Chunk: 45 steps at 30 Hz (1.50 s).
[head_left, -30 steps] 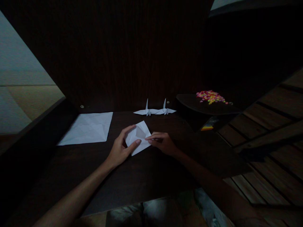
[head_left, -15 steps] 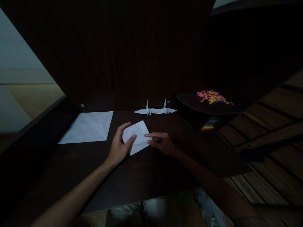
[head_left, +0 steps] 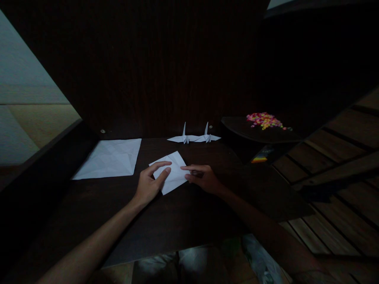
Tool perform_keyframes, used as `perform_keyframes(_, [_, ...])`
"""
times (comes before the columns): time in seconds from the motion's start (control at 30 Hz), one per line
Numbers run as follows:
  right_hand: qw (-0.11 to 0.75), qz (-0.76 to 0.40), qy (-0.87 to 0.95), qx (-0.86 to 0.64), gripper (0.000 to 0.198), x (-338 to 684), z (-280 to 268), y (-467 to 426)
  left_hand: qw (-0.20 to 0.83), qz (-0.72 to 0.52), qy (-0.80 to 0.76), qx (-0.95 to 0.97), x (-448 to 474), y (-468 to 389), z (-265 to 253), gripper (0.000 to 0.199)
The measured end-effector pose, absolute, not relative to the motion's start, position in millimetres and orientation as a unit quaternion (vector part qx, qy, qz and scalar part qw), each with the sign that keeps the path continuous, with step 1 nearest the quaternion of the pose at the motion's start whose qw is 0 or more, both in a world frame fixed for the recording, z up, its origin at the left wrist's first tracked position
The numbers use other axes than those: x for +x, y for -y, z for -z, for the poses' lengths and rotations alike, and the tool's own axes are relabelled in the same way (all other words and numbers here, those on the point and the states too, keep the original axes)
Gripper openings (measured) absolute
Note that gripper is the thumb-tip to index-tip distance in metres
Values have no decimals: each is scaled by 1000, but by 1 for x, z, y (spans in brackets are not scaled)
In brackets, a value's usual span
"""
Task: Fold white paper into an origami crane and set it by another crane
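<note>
A folded white paper (head_left: 174,179) with visible creases lies over the dark tabletop, between my two hands. My left hand (head_left: 151,181) grips it from the left, its index finger and thumb lying on the paper's upper face and their tips close together. My right hand (head_left: 204,178) pinches the paper's right edge, with the fingertips on top and the thumb at the near side. Just beyond the paper stand two white origami cranes (head_left: 194,139), side by side with their wings touching or overlapping.
A larger creased white sheet (head_left: 109,159) lies flat at the left, near a dark side panel (head_left: 38,169). On a rounded shelf (head_left: 233,125) at the right sits a pile of small colourful pieces (head_left: 265,120). A dark upright panel (head_left: 166,71) closes off the back of the table (head_left: 142,232).
My left index finger has moved from the paper's far left edge onto its upper face, towards the thumb. The right hand and the cranes look nearly unchanged.
</note>
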State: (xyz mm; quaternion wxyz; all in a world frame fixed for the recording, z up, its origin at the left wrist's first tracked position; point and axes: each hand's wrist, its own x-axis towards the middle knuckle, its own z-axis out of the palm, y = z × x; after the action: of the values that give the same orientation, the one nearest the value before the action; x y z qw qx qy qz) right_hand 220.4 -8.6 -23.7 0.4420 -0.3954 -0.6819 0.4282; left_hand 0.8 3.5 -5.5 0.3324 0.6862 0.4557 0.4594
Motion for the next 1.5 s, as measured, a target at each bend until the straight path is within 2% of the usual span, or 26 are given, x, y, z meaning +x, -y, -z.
perform_keyframes(0.1, [446,-452,662,-400,43,220,23,9,331,-461,-453,688,1,-4,6,25])
perform_keyframes(0.37, [433,-468,655,-406,42,217,19,10,356,-449,-410,709,2,-3,4,19])
perform_keyframes(0.63, [418,-532,627,-385,47,215,21,9,493,-399,-366,681,4,2,11,43])
perform_keyframes(0.83, [447,-517,614,-394,56,214,18,10,597,-407,-366,587,10,1,9,82])
perform_keyframes(0.9, [468,-509,600,-402,58,214,18,10,621,-418,-373,548,10,-1,9,88])
perform_keyframes(0.97, [491,-507,576,-413,60,213,19,10,641,-419,-378,519,8,-4,10,80])
perform_keyframes(1.07, [516,-506,540,-433,66,212,20,9,664,-400,-373,510,4,-9,14,52])
perform_keyframes(1.13, [519,-510,524,-443,68,211,21,9,663,-389,-379,515,2,-10,15,43])
perform_keyframes(1.2, [515,-517,516,-448,63,211,21,8,654,-382,-391,523,1,-11,15,42])
perform_keyframes(1.37, [472,-477,574,-470,29,213,18,8,630,-352,-392,571,-1,-9,9,38])
perform_keyframes(1.5, [433,-459,600,-492,32,214,16,9,614,-339,-380,603,-2,-8,5,38])
